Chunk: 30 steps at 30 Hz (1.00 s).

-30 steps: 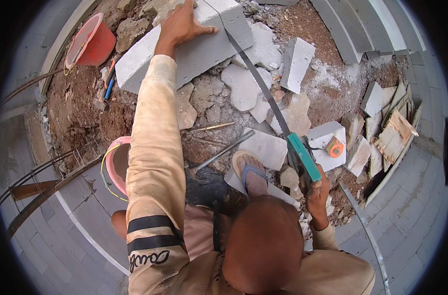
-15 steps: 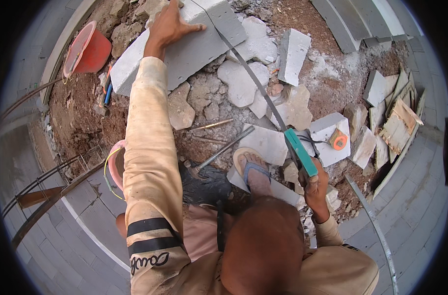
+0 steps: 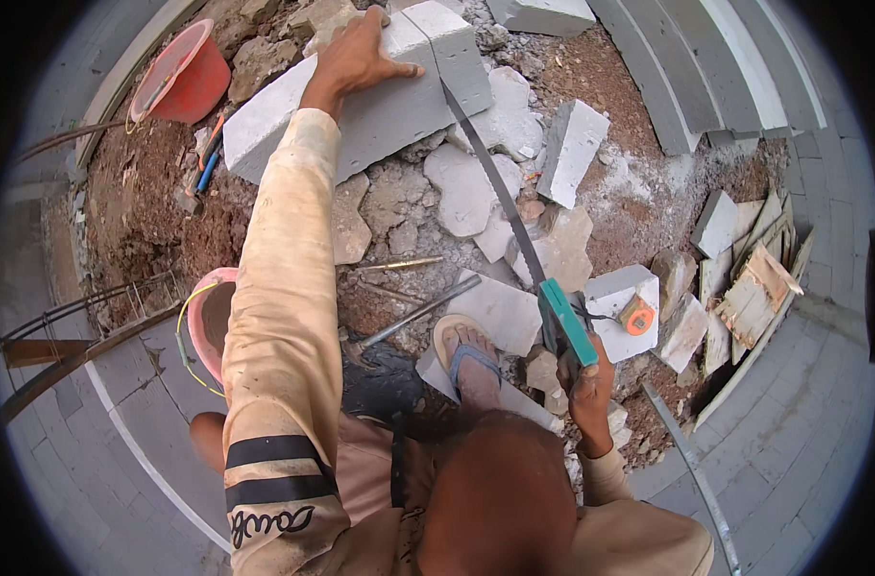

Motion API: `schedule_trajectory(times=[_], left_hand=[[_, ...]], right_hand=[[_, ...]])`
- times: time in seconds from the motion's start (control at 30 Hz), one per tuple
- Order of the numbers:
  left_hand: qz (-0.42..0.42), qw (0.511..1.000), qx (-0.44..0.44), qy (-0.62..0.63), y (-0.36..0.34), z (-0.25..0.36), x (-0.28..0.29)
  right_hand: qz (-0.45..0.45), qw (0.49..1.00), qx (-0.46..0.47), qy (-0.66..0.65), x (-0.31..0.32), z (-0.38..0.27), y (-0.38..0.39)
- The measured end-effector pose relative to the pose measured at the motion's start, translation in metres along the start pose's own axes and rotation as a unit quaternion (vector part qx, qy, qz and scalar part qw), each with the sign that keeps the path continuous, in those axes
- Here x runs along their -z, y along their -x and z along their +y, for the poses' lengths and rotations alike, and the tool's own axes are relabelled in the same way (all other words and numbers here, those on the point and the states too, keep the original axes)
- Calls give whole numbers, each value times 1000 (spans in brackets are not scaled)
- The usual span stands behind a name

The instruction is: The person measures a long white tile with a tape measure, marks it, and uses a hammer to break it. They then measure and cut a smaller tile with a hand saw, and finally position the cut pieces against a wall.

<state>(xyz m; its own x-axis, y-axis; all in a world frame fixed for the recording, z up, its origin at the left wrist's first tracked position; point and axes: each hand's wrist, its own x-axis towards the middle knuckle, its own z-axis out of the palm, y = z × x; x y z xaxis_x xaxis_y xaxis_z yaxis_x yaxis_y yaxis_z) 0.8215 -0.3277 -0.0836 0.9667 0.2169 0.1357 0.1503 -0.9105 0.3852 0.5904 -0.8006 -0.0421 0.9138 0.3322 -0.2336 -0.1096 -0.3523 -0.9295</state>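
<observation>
A long pale aerated concrete block [image 3: 389,110] lies slanted at the upper left. On its top, my left hand [image 3: 365,53] grips it, with fingers over the surface and thumb stretched along it. In my right hand [image 3: 591,379] is the handle of a handsaw [image 3: 500,187]. That handle is green, and its long dark blade slants up and left to the block. The blade's far end meets a thin dark cut line in the block. Part of my right hand's grip is hidden behind the handle.
Broken concrete pieces [image 3: 457,187] lie around my sandalled foot [image 3: 476,360]. An orange tape measure [image 3: 636,315] sits on a white block. Nearby are a metal bar [image 3: 423,309], a red bucket [image 3: 193,82], a pink tub [image 3: 207,322], a blue-handled hammer [image 3: 202,178] and a long metal strip [image 3: 692,470].
The whole view has shifted slightly, so the ground and foot appear lower and further left. My left hand stays on the block, and the saw remains in my right hand at the cut.
</observation>
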Motion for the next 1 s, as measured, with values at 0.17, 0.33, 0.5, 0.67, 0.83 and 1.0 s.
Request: schedule_trajectory(times=[0.17,0.33,0.5,0.67,0.83,1.0], left_hand=[[13,1000,-7,-26,3,6,2],[-18,1000,-10,-1,-2,4,12],[4,999,-36,14,-8,-15,-2],[-5,1000,-22,0,-8,-6,11],[-26,996,-9,85,-7,6,26],[-13,997,-4,80,-10,-10,12]], right_hand=[[-6,994,107,30,-58,-24,-140],[-4,993,122,8,-71,0,-180],[14,1000,21,-6,2,21,-14],[-12,999,-12,-45,-53,-31,-146],[-7,992,121,46,-80,-13,-204],[13,999,23,-27,14,30,-15]])
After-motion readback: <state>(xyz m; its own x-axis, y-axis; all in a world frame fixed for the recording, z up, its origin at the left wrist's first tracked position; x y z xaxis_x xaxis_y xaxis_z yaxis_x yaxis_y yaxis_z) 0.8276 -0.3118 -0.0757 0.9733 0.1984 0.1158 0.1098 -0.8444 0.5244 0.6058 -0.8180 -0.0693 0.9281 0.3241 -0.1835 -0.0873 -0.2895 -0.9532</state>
